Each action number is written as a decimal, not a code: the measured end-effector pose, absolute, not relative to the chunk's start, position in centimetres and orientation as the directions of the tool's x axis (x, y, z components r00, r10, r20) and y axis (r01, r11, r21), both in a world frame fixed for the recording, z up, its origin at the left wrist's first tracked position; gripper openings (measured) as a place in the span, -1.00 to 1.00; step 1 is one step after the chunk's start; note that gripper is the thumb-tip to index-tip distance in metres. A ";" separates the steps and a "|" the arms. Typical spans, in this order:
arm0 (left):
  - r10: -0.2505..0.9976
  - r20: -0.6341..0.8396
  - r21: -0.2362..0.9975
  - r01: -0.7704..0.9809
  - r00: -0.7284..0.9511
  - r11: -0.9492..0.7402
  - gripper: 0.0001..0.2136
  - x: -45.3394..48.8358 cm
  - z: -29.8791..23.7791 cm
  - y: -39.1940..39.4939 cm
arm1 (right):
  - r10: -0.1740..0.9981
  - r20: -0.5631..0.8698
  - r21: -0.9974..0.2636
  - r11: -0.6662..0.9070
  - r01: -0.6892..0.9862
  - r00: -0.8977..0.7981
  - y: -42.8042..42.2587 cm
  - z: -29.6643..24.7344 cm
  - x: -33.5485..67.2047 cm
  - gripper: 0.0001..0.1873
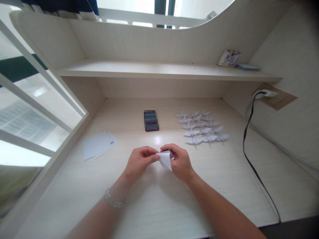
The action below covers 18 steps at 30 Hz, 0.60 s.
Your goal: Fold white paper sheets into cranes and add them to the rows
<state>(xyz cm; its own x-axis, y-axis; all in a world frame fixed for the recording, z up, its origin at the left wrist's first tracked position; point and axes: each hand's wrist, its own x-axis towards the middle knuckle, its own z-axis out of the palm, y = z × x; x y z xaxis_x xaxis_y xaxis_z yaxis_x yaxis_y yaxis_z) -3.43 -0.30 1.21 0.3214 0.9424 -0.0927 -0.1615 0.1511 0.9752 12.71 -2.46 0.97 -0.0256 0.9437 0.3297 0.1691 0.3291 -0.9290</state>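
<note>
Between my two hands, above the desk, is a partly folded piece of white paper (165, 160) with a pointed lower corner. My left hand (142, 161) pinches its left corner between thumb and fingers. On the other side, my right hand (179, 162) grips the right edge, fingers curled behind the sheet. Rows of white folded paper cranes (203, 127) stand on the desk beyond my right hand. Off to the left lie a few flat white paper sheets (98, 146), the top one carrying a small blue mark.
A dark, pixelated rectangular object (151, 120) lies behind my hands. A black cable (245, 139) runs from the wall socket (276, 96) down the desk's right side. Above the back is a shelf (149, 68) with a small patterned packet (229, 58). Slanted white bars (37, 111) border the left.
</note>
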 end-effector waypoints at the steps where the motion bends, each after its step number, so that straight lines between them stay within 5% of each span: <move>1: 0.945 -0.096 0.972 -0.175 0.314 0.157 -0.85 -3.4 1.2 -0.3 | 0.953 0.303 -0.944 0.304 0.131 -0.025 -2.4 1.0 12.7 -0.79; 13: 0.965 -0.209 0.918 -0.308 0.158 0.250 -0.77 -3.2 0.5 0.2 | 0.997 0.048 -0.975 0.060 -0.216 0.061 -1.3 0.9 12.8 -0.73; 18: 0.973 -0.201 0.892 -0.389 0.114 0.230 -0.74 -2.9 0.4 0.2 | 0.994 0.087 -0.972 0.099 -0.212 0.069 -1.4 0.7 12.4 -0.59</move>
